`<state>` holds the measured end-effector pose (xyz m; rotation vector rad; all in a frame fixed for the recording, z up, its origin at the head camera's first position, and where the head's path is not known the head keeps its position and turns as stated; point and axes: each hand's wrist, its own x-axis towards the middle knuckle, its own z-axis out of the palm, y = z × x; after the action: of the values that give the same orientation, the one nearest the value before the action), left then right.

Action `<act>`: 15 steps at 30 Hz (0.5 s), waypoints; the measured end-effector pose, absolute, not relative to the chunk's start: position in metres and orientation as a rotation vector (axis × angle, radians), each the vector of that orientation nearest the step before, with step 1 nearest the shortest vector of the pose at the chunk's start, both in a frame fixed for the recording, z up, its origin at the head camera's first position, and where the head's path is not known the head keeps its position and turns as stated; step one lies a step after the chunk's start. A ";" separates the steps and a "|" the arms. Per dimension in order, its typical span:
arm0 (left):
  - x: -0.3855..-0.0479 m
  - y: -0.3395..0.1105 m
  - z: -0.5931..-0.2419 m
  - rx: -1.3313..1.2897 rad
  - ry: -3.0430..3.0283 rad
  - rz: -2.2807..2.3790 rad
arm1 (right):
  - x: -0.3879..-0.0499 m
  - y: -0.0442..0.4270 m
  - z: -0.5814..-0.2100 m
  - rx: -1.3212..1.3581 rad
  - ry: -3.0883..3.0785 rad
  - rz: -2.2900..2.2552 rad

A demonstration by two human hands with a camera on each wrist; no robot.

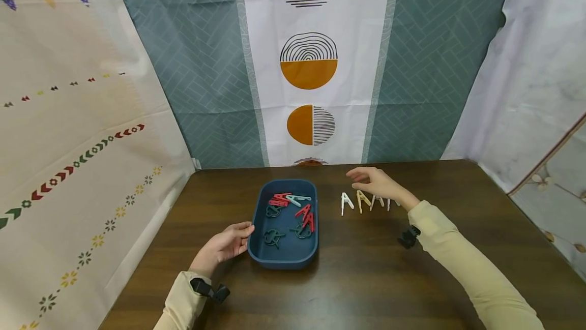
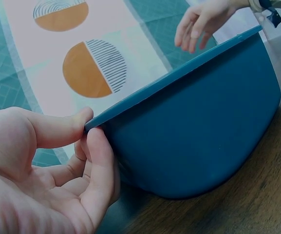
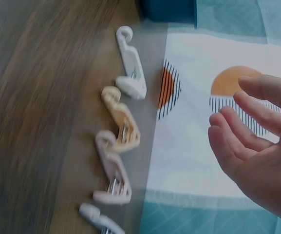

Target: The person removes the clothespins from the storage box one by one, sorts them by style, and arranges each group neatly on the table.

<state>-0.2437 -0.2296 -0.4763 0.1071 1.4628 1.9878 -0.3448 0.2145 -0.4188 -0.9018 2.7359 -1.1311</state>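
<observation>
Wooden table (image 1: 348, 289) before a hanging cloth (image 1: 309, 73). Head view: blue tray (image 1: 282, 263) holding red clips (image 1: 278, 202), mint clip (image 1: 300, 198) and dark green clips (image 1: 272, 238); right of it, a row from white clip (image 3: 132, 59) to yellow clip (image 3: 119, 115) and two pale clips (image 3: 112, 165). Left hand (image 1: 230, 242) at the tray's left rim; right hand (image 1: 377, 182) to the tray's right, by the row. Left wrist view: tray rim pinched between thumb and fingers. Right wrist view: fingers loosely bent, gripping nothing, apart from the clips; tray just past the white clip.
</observation>
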 end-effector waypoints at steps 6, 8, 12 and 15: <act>-0.244 -0.230 -0.476 0.089 1.496 1.976 | -0.351 0.191 -0.421 -0.981 2.697 -1.120; -0.244 -0.231 -0.477 0.090 1.504 1.968 | -0.352 0.185 -0.421 -0.997 2.680 -1.140; -0.244 -0.230 -0.477 0.095 1.510 1.964 | -0.352 0.173 -0.419 -1.023 2.651 -1.186; -0.244 -0.230 -0.477 0.096 1.505 1.971 | -0.352 0.163 -0.418 -1.031 2.641 -1.206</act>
<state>-0.2445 -0.2296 -0.4770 0.0956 1.5051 1.9714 -0.3517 0.1628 -0.4176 -1.0308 2.6414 -1.2058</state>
